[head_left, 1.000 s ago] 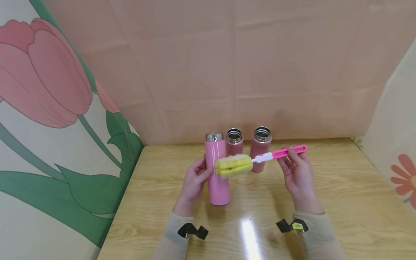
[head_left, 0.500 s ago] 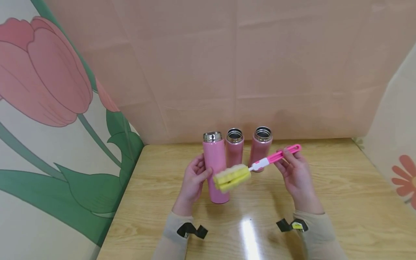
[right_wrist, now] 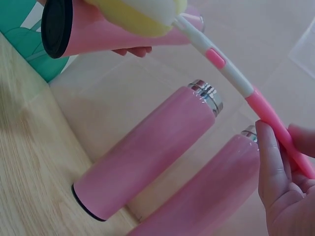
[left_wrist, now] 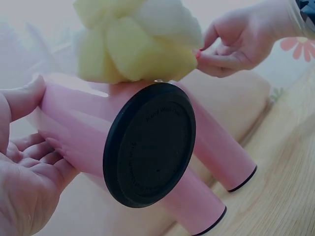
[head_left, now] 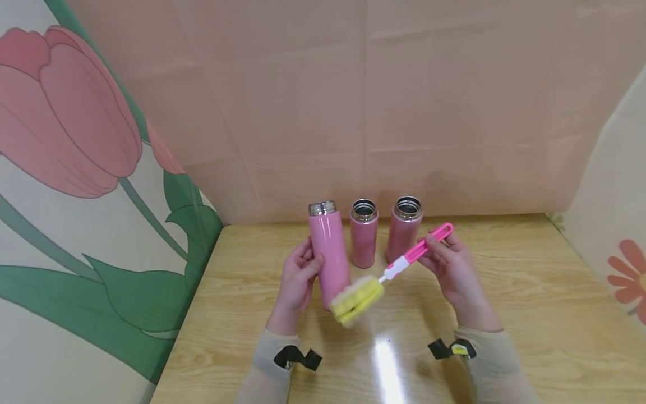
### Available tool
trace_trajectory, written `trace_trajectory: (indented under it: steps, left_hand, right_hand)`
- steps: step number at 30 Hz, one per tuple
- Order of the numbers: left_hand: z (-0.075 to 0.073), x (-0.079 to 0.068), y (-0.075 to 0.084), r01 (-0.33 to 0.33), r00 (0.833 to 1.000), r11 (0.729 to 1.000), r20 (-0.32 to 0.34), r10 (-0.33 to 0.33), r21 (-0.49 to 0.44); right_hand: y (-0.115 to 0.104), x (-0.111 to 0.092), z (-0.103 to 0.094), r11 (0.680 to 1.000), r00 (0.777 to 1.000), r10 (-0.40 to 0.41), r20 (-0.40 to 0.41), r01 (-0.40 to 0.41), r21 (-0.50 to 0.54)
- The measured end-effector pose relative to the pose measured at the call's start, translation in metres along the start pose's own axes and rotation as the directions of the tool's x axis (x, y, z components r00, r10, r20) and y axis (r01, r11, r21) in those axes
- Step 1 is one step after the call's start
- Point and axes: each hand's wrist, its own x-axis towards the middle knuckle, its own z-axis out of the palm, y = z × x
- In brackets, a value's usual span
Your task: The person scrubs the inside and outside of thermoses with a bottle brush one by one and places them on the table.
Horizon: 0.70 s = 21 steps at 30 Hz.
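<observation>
My left hand (head_left: 296, 280) grips a pink thermos bottle (head_left: 329, 252) with a bare steel neck, tilted and raised off the table. Its black base (left_wrist: 150, 145) faces the left wrist camera. The fingers of my right hand (head_left: 454, 269) pinch the pink handle of a bottle brush (head_left: 409, 257). Its yellow and white sponge head (head_left: 357, 300) points down to the left, overlapping the bottle's lower end in the head view. Behind, two more pink thermos bottles stand upright without lids, a middle one (head_left: 363, 238) and a right one (head_left: 404, 230).
Both standing bottles are on the wooden table (head_left: 545, 292), near its back edge. A plain pink cloth (head_left: 303, 112) hangs right behind them. At the left rises a panel with a printed tulip (head_left: 91, 112); a flower-printed panel (head_left: 626, 269) borders the right.
The brush head has swung down while my right hand moved slightly left. The held bottle has tilted further, its neck going left, which uncovers more of the middle bottle.
</observation>
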Motion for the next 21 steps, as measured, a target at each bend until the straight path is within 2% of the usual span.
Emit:
trace_trajectory:
  steps: [6, 10, 14, 18, 21]
  left_hand:
    - [0.0, -0.0004, 0.0008, 0.002, 1.0, 1.0, -0.011, -0.002, -0.001]
    - [0.0003, -0.0013, 0.0021, 0.005, 1.0, 1.0, 0.011, -0.004, -0.015]
    - [0.0019, -0.0032, 0.0037, 0.024, 0.998, 0.999, 0.059, -0.022, -0.027]
    - [0.0034, -0.0043, 0.0033, 0.044, 0.993, 0.999, 0.11, -0.042, -0.011]
    - [0.0042, -0.0052, 0.0022, 0.058, 0.99, 0.998, 0.132, -0.058, 0.003]
  right_hand:
    - [0.0015, 0.0002, 0.0002, 0.999, 1.0, 0.001, 0.022, 0.0, -0.043]
    - [0.0008, -0.0004, 0.0007, 1.0, 1.0, 0.013, -0.003, -0.013, -0.005]
    - [-0.0013, -0.0001, -0.0003, 0.988, 0.996, 0.037, -0.079, -0.025, 0.152]
    - [-0.0034, 0.0001, -0.0017, 0.941, 0.988, 0.042, -0.146, 0.01, 0.338]
    - [-0.0044, -0.0004, -0.0012, 0.904, 0.983, 0.027, -0.18, 0.053, 0.425]
